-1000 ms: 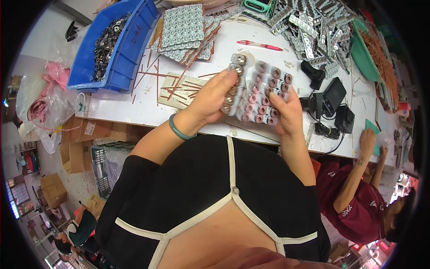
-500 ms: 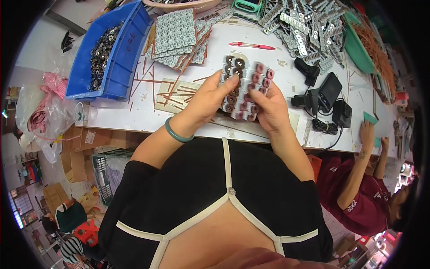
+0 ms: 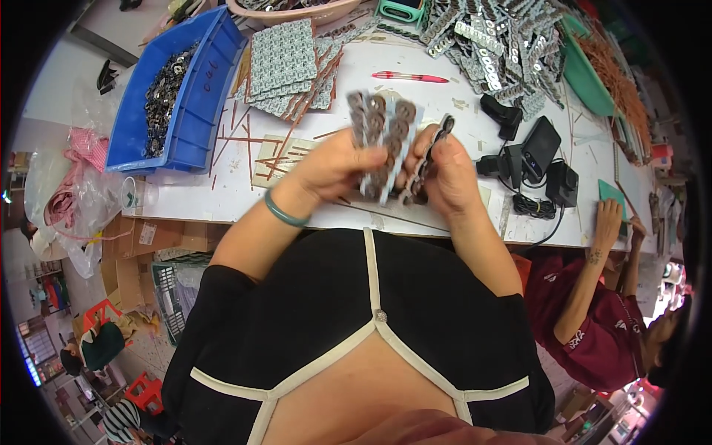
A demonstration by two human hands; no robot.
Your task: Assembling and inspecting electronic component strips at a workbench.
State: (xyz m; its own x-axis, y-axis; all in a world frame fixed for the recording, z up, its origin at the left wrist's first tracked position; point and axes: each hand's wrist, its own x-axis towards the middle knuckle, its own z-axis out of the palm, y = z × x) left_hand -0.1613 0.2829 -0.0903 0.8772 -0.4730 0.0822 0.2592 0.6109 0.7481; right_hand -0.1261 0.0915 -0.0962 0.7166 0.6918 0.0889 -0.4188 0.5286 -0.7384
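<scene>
Above the table's near edge, my left hand (image 3: 334, 165) is closed on pale strips (image 3: 380, 141) carrying rows of round brown button-like pieces. Its thumb presses across them, and motion blurs the strips a little. My right hand (image 3: 454, 178) pinches one narrow strip (image 3: 426, 159) of dark round pieces, turned nearly edge-on, between thumb and fingers. A small gap parts the upper ends of the two hands' strips; lower down I cannot tell whether they touch. A green bangle circles my left wrist.
A blue bin (image 3: 196, 96) of small metal parts stands left, beside stacked patterned sheets (image 3: 282, 63). Thin brown sticks lie near a flat board (image 3: 271, 159). Farther off are a pink pen (image 3: 410, 77) and heaped strips (image 3: 493, 44). Black adapters (image 3: 540, 148) sit right, near a co-worker's hand (image 3: 608, 221).
The strips were face up, with reddish pieces in my right hand; now they are tilted more edge-on. One strip in my right hand stands apart from those in my left.
</scene>
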